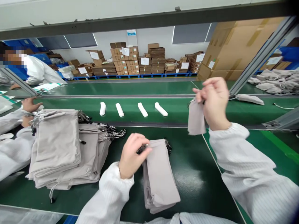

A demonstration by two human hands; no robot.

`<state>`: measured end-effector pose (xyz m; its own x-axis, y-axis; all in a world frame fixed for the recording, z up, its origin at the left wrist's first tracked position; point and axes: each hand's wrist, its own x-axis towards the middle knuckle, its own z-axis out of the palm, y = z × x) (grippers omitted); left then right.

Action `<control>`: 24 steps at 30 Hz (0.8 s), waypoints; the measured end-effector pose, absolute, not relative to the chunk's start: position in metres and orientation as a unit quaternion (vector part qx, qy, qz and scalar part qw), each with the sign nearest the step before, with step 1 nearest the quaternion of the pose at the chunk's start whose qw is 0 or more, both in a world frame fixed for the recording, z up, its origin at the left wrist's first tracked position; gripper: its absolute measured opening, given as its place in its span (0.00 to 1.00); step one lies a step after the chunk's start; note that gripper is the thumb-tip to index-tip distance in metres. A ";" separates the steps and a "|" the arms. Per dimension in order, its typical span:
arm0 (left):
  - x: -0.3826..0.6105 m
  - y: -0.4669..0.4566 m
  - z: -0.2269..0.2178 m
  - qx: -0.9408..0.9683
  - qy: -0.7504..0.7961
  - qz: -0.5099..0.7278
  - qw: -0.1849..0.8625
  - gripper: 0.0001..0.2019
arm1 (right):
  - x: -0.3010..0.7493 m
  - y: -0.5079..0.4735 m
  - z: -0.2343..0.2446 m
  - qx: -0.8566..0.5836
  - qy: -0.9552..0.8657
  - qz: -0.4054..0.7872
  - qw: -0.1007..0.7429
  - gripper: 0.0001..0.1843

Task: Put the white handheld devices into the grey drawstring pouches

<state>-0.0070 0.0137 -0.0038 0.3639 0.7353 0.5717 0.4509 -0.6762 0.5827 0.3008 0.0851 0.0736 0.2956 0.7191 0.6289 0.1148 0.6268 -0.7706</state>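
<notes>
My right hand [216,104] is raised over the far side of the table, its fingers closed on the top of a small grey drawstring pouch [196,119] that hangs down. In front of me, a stack of narrow grey drawstring pouches [162,174] lies on the green tabletop, dark cord ends bunched at its far end. My left hand [133,155] hovers at that end's left corner, thumb and fingers apart and curved, with nothing visible in it. Whether its fingertips touch the stack, I cannot tell.
Larger grey drawstring bags [57,140] are piled at left, beside a co-worker's hands [30,105]. Several white curved pieces lie on the green conveyor belt [130,105]. A metal post [254,59] and another grey pouch [249,99] stand at right. Another person is across the line.
</notes>
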 end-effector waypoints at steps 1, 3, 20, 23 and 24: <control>-0.009 0.011 -0.011 0.836 0.361 0.393 0.129 0.05 | 0.301 0.105 0.061 -0.439 -0.598 0.175 0.647 0.07; -0.010 0.007 -0.020 0.860 0.366 0.352 0.060 0.06 | 0.295 0.143 0.032 -0.564 -0.670 0.144 0.461 0.22; -0.006 0.004 0.005 0.876 0.296 0.352 0.148 0.09 | 0.257 0.165 -0.028 -0.588 -0.684 0.224 0.368 0.46; 0.000 0.003 0.012 0.839 0.289 0.385 0.251 0.08 | 0.241 0.103 0.003 -0.387 -0.619 0.412 0.545 0.50; 0.003 0.002 0.012 0.826 0.286 0.398 0.279 0.08 | 0.234 0.082 0.012 -0.345 -0.592 0.446 0.577 0.52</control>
